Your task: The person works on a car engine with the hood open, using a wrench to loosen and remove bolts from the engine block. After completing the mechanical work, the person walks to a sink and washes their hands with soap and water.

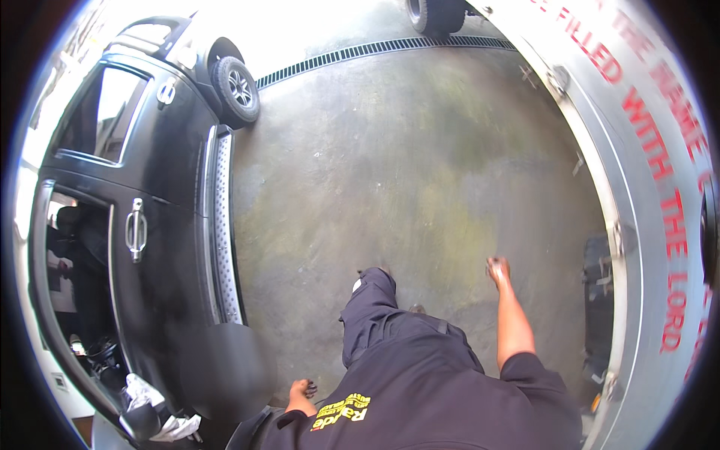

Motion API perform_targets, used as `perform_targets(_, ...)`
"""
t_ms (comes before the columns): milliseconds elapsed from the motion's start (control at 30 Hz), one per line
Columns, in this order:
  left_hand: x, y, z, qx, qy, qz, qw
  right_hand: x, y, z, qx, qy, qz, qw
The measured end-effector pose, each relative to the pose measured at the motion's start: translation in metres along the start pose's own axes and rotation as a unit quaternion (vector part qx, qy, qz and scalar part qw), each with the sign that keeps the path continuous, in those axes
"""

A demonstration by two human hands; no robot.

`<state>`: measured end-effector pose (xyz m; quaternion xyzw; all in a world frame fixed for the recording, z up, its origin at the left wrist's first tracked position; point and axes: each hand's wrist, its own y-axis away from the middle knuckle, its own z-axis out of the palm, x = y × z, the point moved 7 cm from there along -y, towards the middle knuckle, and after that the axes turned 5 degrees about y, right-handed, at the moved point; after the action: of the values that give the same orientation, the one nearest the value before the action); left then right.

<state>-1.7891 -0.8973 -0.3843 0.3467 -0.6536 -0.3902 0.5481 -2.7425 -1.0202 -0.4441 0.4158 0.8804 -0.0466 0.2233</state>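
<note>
My left hand hangs low beside the black vehicle at my left, its fingers loosely bent and slightly apart. Nothing shows in it, and its fingertips look dark. My right hand swings forward over the concrete floor with the fingers curled in. Whether something small is inside that curl is hidden. Dark marks show on its fingers too. Neither hand touches anything I can see. One leg in dark trousers is stepped forward below me.
The black vehicle has a textured side step, an open window with white crumpled material, and a blurred black rounded part jutting out. A pale truck body with red lettering runs along my right. A drain grate crosses ahead near a wheel.
</note>
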Motion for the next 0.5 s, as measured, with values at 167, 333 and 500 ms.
perform_targets(167,0.116,-0.067,-0.033,0.244,0.324,-0.125,0.905,-0.313,-0.217,0.089,-0.124,-0.112,-0.076,0.983)
perform_targets(333,0.412,-0.273,-0.033,0.237,0.252,0.012,0.938,-0.534,-0.299,0.138,-0.244,-0.152,-0.042,0.957)
perform_targets(500,0.843,-0.394,0.034,0.192,-0.014,0.187,0.963,-0.607,-0.387,0.162,-0.243,-0.204,-0.02,0.948)
